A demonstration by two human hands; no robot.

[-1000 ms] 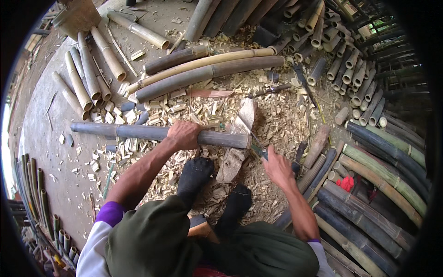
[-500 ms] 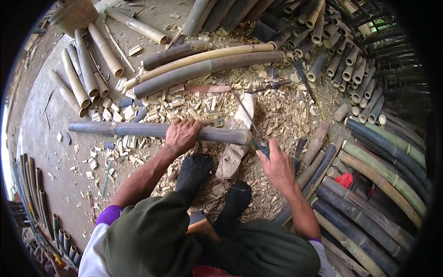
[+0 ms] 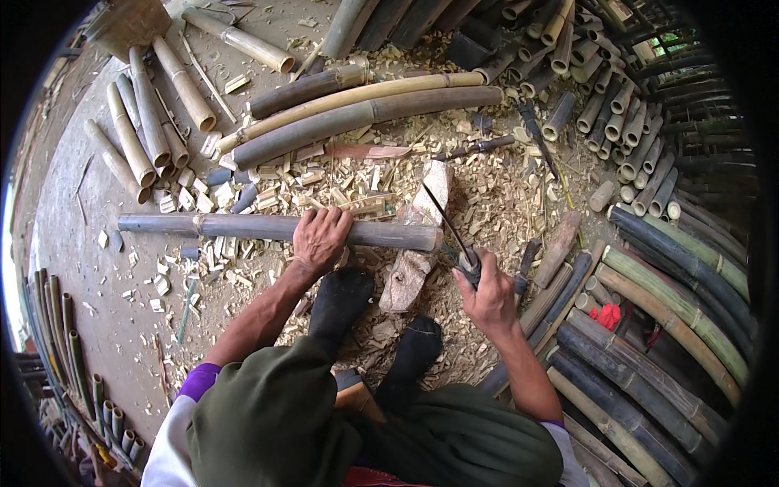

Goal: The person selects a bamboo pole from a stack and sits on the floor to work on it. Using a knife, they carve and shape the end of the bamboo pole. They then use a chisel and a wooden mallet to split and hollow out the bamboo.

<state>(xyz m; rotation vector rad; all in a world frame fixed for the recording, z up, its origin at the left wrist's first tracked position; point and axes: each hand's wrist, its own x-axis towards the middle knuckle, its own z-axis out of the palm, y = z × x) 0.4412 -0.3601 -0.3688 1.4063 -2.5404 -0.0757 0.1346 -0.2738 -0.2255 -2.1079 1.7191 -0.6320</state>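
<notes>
A grey bamboo pole lies crosswise in front of me, its right end resting on a pale, worn wooden block. My left hand wraps over the pole near that end. Just right of the cut end, my right hand grips the dark handle of a long, narrow-bladed cutting tool. Its blade slants up and left above the block, apart from the pole. Whether the edge has teeth is too small to tell.
Bamboo chips cover the ground around the block and my dark-covered feet. Beyond lie long bamboo poles. Stacked bamboo fills the right side, with a red scrap on it. More cut lengths lie at far left.
The tool's blade has turned and its tip has come nearer and slightly right. My right hand has shifted slightly right; the pole has slid a little within a nearly unchanged left-hand hold.
</notes>
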